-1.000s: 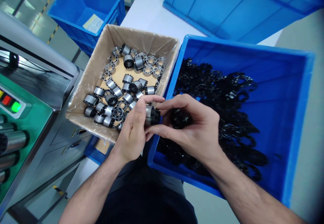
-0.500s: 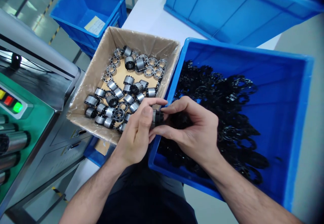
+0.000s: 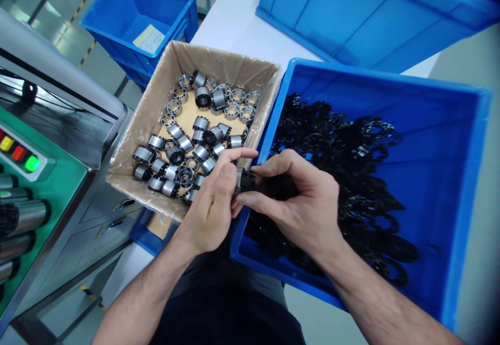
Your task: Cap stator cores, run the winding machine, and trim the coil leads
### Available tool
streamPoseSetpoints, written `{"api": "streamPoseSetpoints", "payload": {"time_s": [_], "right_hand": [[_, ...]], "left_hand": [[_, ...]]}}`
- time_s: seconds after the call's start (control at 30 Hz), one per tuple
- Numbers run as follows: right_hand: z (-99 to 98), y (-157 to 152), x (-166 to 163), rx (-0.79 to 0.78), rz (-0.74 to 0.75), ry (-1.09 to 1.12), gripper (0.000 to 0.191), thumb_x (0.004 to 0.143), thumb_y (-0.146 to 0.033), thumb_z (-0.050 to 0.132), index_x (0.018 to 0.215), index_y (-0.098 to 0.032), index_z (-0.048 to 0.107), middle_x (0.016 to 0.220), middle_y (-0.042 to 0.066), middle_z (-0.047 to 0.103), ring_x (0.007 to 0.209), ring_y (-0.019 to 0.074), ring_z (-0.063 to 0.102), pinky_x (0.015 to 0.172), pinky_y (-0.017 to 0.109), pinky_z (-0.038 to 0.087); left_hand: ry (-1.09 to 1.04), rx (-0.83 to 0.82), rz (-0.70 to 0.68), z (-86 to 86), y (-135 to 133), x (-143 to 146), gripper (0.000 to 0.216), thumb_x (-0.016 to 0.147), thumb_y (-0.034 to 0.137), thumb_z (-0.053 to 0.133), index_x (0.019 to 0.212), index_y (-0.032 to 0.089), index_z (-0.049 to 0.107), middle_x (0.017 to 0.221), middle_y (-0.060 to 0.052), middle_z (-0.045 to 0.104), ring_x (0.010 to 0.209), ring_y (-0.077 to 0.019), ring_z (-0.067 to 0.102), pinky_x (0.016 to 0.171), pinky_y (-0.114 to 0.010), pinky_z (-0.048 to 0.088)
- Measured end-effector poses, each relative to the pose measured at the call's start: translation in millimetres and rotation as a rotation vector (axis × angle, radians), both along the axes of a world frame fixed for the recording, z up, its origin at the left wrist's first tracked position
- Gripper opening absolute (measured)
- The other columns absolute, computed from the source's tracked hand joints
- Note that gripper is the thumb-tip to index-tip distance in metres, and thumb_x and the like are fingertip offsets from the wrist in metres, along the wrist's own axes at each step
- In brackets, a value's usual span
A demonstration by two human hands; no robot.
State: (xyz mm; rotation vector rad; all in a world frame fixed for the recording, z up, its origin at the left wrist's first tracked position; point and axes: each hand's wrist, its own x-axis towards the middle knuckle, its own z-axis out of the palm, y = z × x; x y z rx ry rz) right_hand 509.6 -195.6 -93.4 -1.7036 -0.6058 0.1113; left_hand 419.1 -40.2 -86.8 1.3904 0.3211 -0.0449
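Observation:
Between both hands is a motor stator core [image 3: 239, 179], silvery metal with a black plastic end piece [image 3: 248, 179] at its right side. My left hand [image 3: 214, 202] wraps round the metal part, its index finger stretched along the top. With thumb and fingertips, my right hand [image 3: 300, 194] pinches the black end piece. Fingers hide much of the core. To the left, a plastic-lined cardboard box [image 3: 130, 181] holds many similar stator cores [image 3: 171, 172], some with black ends and some bare. Under my right hand, a blue bin [image 3: 437, 178] contains a heap of black plastic rings [image 3: 363, 142].
Another blue bin [image 3: 351, 17] stands at the back right on the white table [image 3: 226, 12]. Stacked blue crates [image 3: 136, 1] are at the back left. A green machine panel [image 3: 54, 189] with coloured buttons and metal cylinders [image 3: 29, 215] lies at far left.
Both hands keep nearly the same hold on the stator core and black end piece. The whole view has shifted slightly.

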Motion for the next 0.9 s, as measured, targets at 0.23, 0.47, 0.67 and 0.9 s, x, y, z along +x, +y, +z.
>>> {"api": "streamPoseSetpoints", "payload": {"time_s": [0.23, 0.47, 0.67, 0.9], "right_hand": [[-3.2, -6.1, -2.0, -0.033, 0.068, -0.265, 0.028, 0.098, -0.049, 0.103, 0.111, -0.028, 0.089, 0.087, 0.003, 0.084, 0.070, 0.0215, 0.077, 0.064, 0.033, 0.062], [6.4, -16.3, 12.3, -0.103, 0.232, -0.285, 0.037, 0.099, -0.039, 0.105, 0.133, -0.028, 0.093, 0.104, 0.005, 0.092, 0.075, 0.0202, 0.083, 0.073, 0.031, 0.070], [4.1, -16.9, 13.6, -0.090, 0.237, -0.276, 0.038, 0.100, -0.028, 0.103, 0.137, -0.027, 0.092, 0.111, 0.005, 0.092, 0.081, 0.0186, 0.083, 0.077, 0.029, 0.070], [4.2, -16.2, 8.7, -0.090, 0.199, -0.262, 0.036, 0.098, -0.027, 0.104, 0.132, -0.022, 0.092, 0.100, 0.003, 0.088, 0.075, 0.0163, 0.078, 0.072, 0.026, 0.066]], "left_hand": [[0.026, -0.038, -0.019, -0.7, 3.0, -0.4, 0.068, 0.123, 0.084, 0.042, 0.155, 0.032, 0.071, 0.065, 0.004, 0.049, 0.054, -0.0157, 0.042, 0.053, -0.032, 0.033], [0.061, -0.166, 0.022, -3.8, 3.5, 1.9, 0.072, 0.119, 0.091, 0.044, 0.147, 0.031, 0.073, 0.067, 0.004, 0.048, 0.050, -0.0139, 0.040, 0.049, -0.031, 0.033], [0.043, -0.170, 0.014, -6.9, 5.1, 1.8, 0.068, 0.122, 0.087, 0.041, 0.150, 0.031, 0.069, 0.064, 0.005, 0.043, 0.052, -0.0147, 0.042, 0.049, -0.029, 0.031], [0.023, -0.153, 0.017, -6.5, 4.3, 1.1, 0.069, 0.121, 0.088, 0.046, 0.153, 0.030, 0.068, 0.064, 0.005, 0.045, 0.054, -0.0145, 0.041, 0.052, -0.029, 0.032]]}}
